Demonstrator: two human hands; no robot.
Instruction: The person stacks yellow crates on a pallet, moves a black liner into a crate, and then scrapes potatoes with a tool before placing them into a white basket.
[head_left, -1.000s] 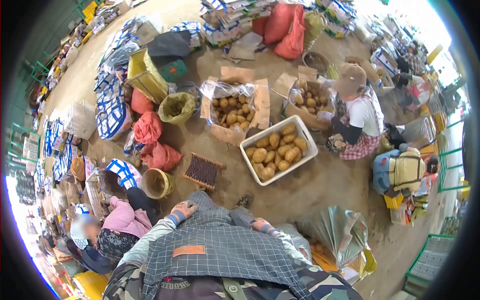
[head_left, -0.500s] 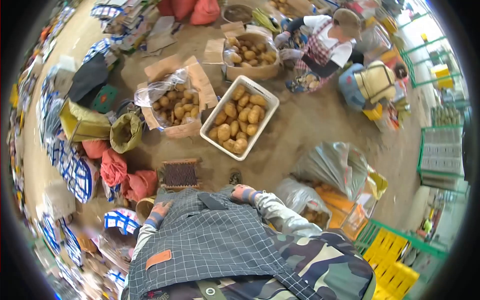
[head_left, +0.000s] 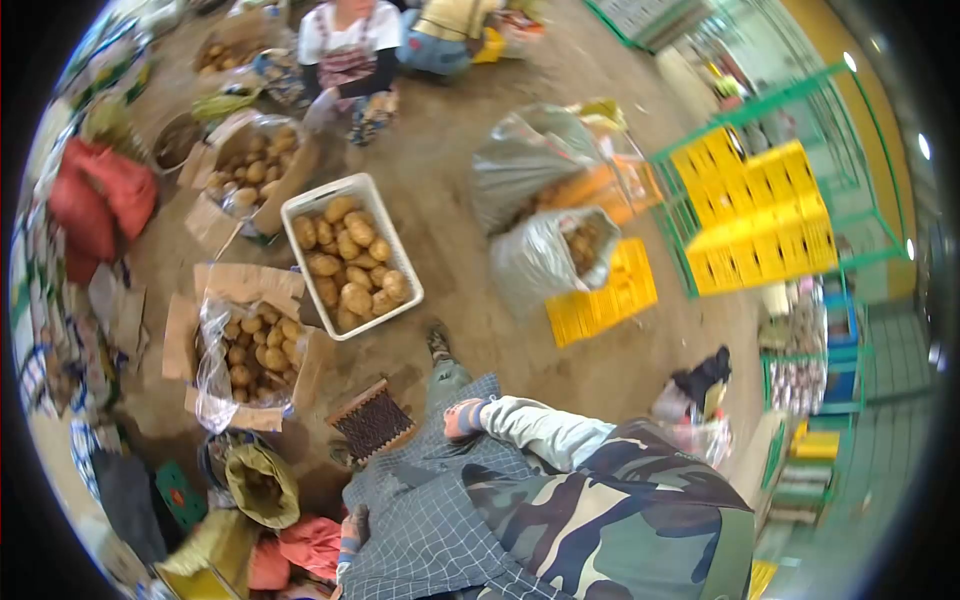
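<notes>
My left hand (head_left: 352, 530) lies against the side of my grey checked apron (head_left: 430, 520), fingers extended along the cloth and somewhat blurred. On the apron over my other knee rests my right hand (head_left: 464, 419), holding nothing, its fingers laid over the cloth. Striped cuffs show at both wrists. Between my feet sits a small wooden-framed stool with a dark woven seat (head_left: 374, 420). Beyond it stands a white plastic crate (head_left: 408, 312) filled with potatoes (head_left: 350, 255). To its left is an open cardboard box (head_left: 180, 335) with potatoes and clear plastic lining.
Another potato box (head_left: 212, 228) stands farther back, near a seated person (head_left: 350, 50). Grey plastic bags (head_left: 525, 160) and a yellow crate (head_left: 620, 300) are at right. More yellow crates (head_left: 760, 215) fill a green rack. An olive sack (head_left: 262, 485) and red sacks (head_left: 310, 545) lie at left.
My view has swung to the right, so the crate and boxes appear farther left and the yellow crates come into fuller view. Both hands stay on the apron.
</notes>
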